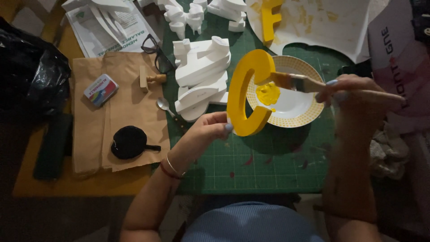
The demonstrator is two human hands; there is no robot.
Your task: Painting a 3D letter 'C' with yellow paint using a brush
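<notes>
Green cutting mat (268,175) covers the bench. White foam letters (201,76) are piled near its top. The left hand (210,130) holds a yellow letter C (244,94) up over the mat, beside a plate (300,105) with yellow paint. The right hand (354,89) grips a paintbrush (291,82), its bristles touching the C.

Yellow letters, two: C-shaped letter (244,92), F-shaped letter (270,18). Paintbrush (295,82), one. Plate (309,110), one. Eyeglasses (156,54), one pair. Spoon (164,105), one.
</notes>
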